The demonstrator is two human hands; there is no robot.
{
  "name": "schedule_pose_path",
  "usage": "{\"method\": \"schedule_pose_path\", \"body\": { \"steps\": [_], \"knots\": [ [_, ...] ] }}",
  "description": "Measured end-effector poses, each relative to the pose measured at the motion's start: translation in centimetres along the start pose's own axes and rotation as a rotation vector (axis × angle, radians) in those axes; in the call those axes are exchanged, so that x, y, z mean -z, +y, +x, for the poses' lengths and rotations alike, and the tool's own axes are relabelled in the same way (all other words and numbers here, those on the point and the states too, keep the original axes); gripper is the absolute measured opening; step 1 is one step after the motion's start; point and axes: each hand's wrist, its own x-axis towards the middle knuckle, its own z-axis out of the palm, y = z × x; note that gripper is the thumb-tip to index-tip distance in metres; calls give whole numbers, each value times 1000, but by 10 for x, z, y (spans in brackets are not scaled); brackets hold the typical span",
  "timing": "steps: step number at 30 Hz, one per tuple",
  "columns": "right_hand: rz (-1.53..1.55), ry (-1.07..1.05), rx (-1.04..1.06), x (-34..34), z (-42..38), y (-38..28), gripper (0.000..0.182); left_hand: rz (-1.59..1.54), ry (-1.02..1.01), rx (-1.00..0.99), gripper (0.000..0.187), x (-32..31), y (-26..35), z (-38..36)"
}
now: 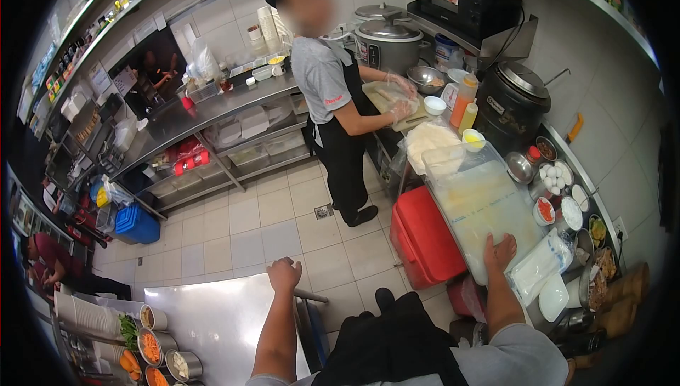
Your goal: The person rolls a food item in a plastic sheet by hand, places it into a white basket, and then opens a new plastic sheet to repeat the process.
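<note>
My left hand [284, 274] is curled into a loose fist at the corner of the steel table [234, 315], and nothing shows in it. On the other side, my right hand [501, 253] rests on a large pale cutting board [485, 198] with yellowish stains, its thumb apart from the fingers. Beside that hand lies a clear plastic bag [542, 265] with something white inside. A white bowl [553, 297] stands just below the bag. Past the board's far end sits a pale mass in plastic [433, 142], perhaps dough.
A co-worker [329, 95] in gloves works at the far counter. A red cooler [427, 237] stands under the board. Eggs [552, 177], sauce bottles [464, 99] and a black soup warmer [513, 106] line the right wall. Carrot tubs [150, 347] are at lower left.
</note>
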Motion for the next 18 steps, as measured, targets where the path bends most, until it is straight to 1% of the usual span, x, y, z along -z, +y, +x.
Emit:
{"method": "schedule_pose_path", "body": {
  "steps": [18],
  "knots": [
    [22,13,20,1,-1,0,68,-13,2,6,34,4,2,-1]
  ]
}}
